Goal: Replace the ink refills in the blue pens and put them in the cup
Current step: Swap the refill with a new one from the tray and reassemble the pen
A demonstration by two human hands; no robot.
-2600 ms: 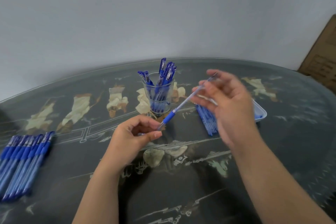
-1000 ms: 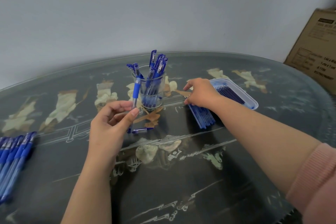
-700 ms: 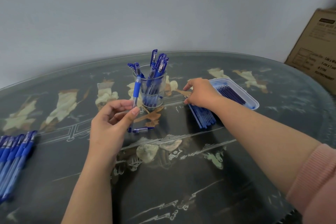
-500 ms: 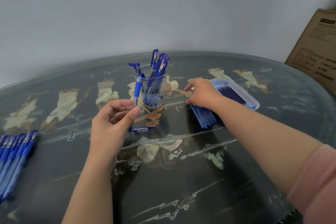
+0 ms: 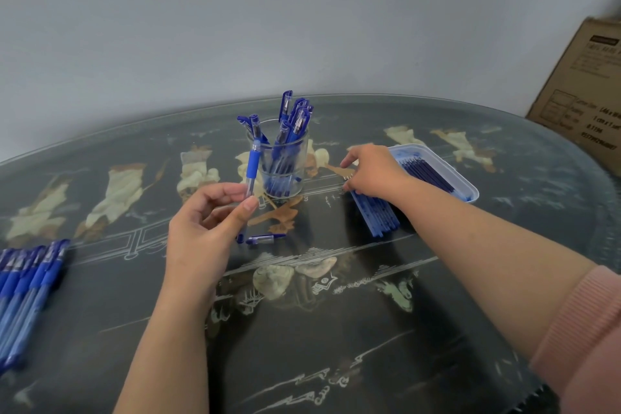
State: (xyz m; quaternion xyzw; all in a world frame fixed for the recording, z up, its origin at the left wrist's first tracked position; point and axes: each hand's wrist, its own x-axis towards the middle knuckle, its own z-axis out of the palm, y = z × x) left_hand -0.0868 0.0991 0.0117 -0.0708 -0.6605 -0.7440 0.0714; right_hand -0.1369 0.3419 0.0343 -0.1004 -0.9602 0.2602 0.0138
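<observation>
The left hand (image 5: 208, 228) pinches one clear, blue-gripped pen barrel (image 5: 252, 171) upright, just left of one clear glass cup (image 5: 302, 161) of bunched blue pens. The right hand (image 5: 373, 171) bends its fingers onto a pile of blue refills (image 5: 374, 217) beside one plastic tray (image 5: 470, 188); whether it grips any is unclear.

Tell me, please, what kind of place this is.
Probably a room in a home, not a workshop, though I cannot be sure: a glossy dark table with inlaid decorative figures, a plain grey wall behind it, and a cardboard box at the far right.
</observation>
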